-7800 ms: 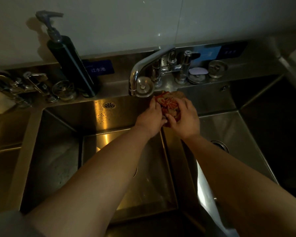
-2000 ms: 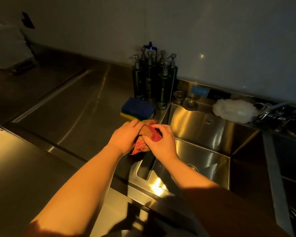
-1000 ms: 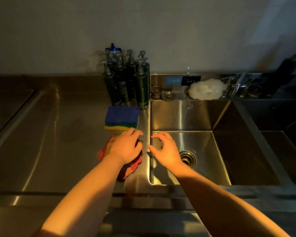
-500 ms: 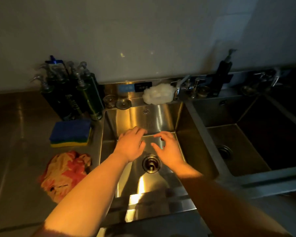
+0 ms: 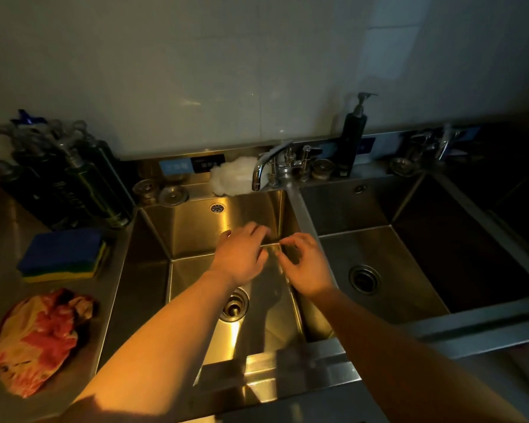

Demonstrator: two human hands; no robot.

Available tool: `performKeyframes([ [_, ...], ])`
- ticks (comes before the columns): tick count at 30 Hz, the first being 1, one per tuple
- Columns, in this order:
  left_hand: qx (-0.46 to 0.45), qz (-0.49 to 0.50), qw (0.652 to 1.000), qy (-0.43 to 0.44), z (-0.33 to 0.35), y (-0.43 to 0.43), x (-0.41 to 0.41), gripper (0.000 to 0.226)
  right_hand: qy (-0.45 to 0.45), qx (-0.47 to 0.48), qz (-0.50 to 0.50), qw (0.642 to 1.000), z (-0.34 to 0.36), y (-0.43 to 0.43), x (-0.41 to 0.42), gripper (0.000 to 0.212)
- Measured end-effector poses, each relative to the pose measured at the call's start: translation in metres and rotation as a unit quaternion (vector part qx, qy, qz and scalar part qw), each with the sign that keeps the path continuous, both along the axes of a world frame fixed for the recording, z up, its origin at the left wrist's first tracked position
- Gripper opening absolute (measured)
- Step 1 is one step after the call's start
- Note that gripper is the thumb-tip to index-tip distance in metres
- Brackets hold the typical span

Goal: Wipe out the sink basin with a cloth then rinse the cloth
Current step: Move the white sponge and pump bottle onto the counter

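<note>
The red and yellow patterned cloth [image 5: 34,338] lies crumpled on the steel counter at the lower left, away from both hands. My left hand [image 5: 241,254] and my right hand [image 5: 306,264] hover side by side over the left sink basin [image 5: 147,270], fingers loosely spread, holding nothing. The basin's drain [image 5: 234,306] shows just below my left wrist. A chrome faucet [image 5: 267,166] stands at the back rim, its spout over this basin; no water is visible.
A blue and yellow sponge [image 5: 63,254] sits on the counter above the cloth. Several dark pump bottles [image 5: 64,181] stand at the back left. A white scrubber [image 5: 231,178] rests by the faucet. A second basin [image 5: 409,264] lies to the right, with a dark soap dispenser [image 5: 353,138] behind.
My hands wrung the cloth, laid it on the counter left of the sink and let go. Both empty hands then moved over the left basin, and my view shifted right.
</note>
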State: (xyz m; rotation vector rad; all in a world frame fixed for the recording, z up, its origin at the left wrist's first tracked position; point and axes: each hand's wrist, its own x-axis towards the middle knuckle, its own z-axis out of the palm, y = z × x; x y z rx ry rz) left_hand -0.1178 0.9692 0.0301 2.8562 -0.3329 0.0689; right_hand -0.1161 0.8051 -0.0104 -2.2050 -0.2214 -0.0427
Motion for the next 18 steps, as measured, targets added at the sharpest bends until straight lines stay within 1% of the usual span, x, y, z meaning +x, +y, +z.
performKeyframes([
  [4, 0.006, -0.006, 1.000, -0.013, 0.009, -0.004, 0.017, 0.041, -0.022, -0.008, 0.000, 1.000, 0.008, -0.009, 0.015, 0.024],
  [9, 0.004, -0.028, 0.999, -0.038, 0.019, -0.003, 0.034, 0.045, -0.044, -0.022, -0.007, 0.999, 0.024, -0.011, 0.039, 0.028],
  [14, -0.012, -0.038, 0.997, -0.062, 0.032, 0.008, 0.052, 0.043, -0.060, -0.032, -0.018, 0.998, 0.035, 0.003, 0.055, 0.029],
  [18, 0.004, -0.047, 0.996, -0.075, 0.043, 0.024, 0.066, 0.042, -0.071, -0.031, -0.029, 0.997, 0.050, 0.017, 0.073, 0.029],
])
